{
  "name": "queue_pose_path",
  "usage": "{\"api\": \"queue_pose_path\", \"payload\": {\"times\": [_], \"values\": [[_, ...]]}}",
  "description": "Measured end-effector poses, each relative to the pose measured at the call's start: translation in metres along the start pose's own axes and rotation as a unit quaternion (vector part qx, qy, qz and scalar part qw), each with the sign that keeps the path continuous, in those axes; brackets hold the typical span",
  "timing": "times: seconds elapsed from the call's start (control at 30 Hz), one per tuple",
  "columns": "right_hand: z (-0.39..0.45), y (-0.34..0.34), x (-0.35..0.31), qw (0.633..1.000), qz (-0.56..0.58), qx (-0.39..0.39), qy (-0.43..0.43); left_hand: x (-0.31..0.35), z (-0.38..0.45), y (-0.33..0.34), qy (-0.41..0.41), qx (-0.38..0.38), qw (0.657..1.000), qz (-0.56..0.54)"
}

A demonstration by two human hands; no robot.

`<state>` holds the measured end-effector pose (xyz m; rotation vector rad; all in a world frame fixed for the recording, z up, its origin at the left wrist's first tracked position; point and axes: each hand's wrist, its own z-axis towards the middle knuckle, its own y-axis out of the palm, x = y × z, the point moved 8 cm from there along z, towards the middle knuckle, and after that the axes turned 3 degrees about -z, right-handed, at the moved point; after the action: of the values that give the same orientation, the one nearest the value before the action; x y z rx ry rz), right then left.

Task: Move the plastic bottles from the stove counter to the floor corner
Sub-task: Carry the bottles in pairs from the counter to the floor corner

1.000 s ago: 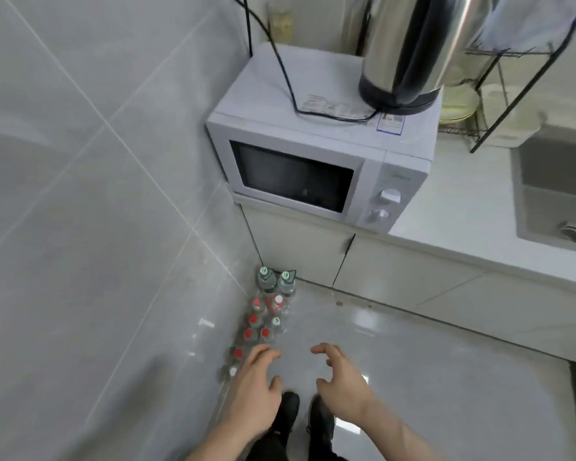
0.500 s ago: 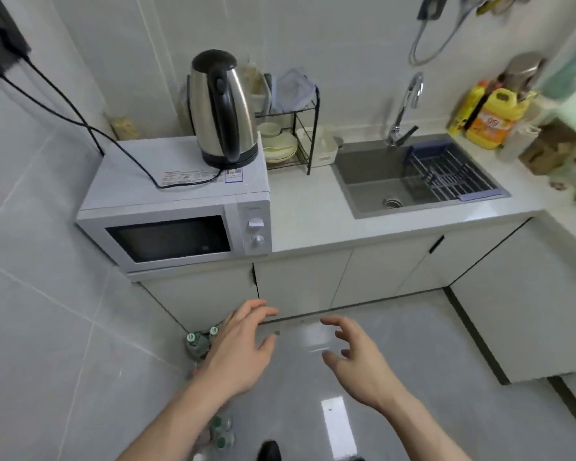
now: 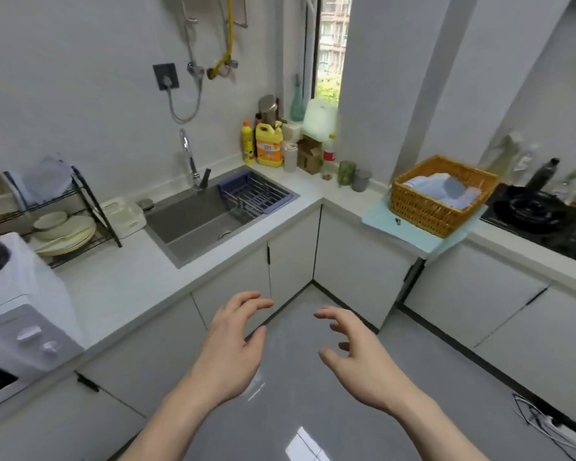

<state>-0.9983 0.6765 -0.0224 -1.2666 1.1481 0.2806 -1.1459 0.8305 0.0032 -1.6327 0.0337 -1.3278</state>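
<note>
Bare floor (image 3: 313,377) below both hands, basket (image 3: 441,194) on the counter ahead-right of the right hand (image 3: 356,357), stove (image 3: 546,214) beyond it, bottles (image 3: 526,161) behind

— Sink (image 3: 193,224), tap (image 3: 188,154): brushed and polished metal. Floor (image 3: 313,394): glossy tile, mirror-like.
— Basket (image 3: 426,207): woven wicker, rough. Stove (image 3: 546,221): glossy black. Countertop (image 3: 130,277): smooth, matt white.
</note>
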Motion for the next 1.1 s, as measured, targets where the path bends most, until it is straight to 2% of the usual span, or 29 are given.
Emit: {"api": "queue_pose_path", "payload": {"times": [0.3, 0.57, 0.83, 1.1], "values": [[-0.026, -0.145, 0.091, 0.995, -0.026, 0.091, 0.036, 0.132, 0.076, 0.118, 0.106, -0.062, 0.992, 0.014], [-0.022, -0.242, 0.161, 0.983, -0.020, 0.160, 0.091, 0.204, 0.159, 0.197, 0.170, -0.119, 0.978, 0.012], [0.026, -0.344, 0.216, 0.964, -0.013, 0.226, 0.137, 0.266, 0.263, 0.275, 0.223, -0.162, 0.961, -0.004], [0.034, -0.430, 0.272, 0.940, 0.017, 0.291, 0.180, 0.347, 0.336, 0.368, 0.286, -0.225, 0.931, -0.005]]}}
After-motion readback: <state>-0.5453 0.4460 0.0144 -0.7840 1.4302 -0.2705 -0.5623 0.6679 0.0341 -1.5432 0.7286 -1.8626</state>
